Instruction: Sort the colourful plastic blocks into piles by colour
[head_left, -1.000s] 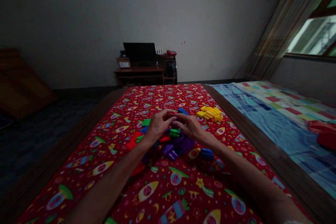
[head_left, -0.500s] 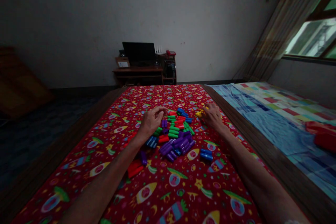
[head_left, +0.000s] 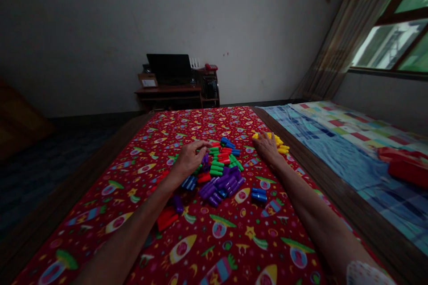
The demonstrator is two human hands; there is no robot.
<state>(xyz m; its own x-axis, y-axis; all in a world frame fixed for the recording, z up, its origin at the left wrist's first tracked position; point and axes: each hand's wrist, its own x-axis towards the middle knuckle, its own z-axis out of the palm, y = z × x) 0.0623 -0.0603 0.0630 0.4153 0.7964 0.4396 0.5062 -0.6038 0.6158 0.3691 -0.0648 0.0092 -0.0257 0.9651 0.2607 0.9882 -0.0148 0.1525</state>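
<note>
Cloth point(head_left: 100, 196), red rocket print, carries everything. Near left: loose red pegs point(head_left: 166, 219), short glossy plastic with rounded ends. Next, left hand point(head_left: 187, 162) curled at the left edge of the mixed pile point(head_left: 222, 173) of green, red, purple and blue pegs. Thumb and forefinger are pinched together; can't make out whether a peg sits between them. A blue pair point(head_left: 259, 194) lies just right of the pile. Then right hand point(head_left: 267, 148) lies flat, palm down, fingers extended onto the yellow pile point(head_left: 282, 146). Checked blanket point(head_left: 334, 142) far right.
</note>
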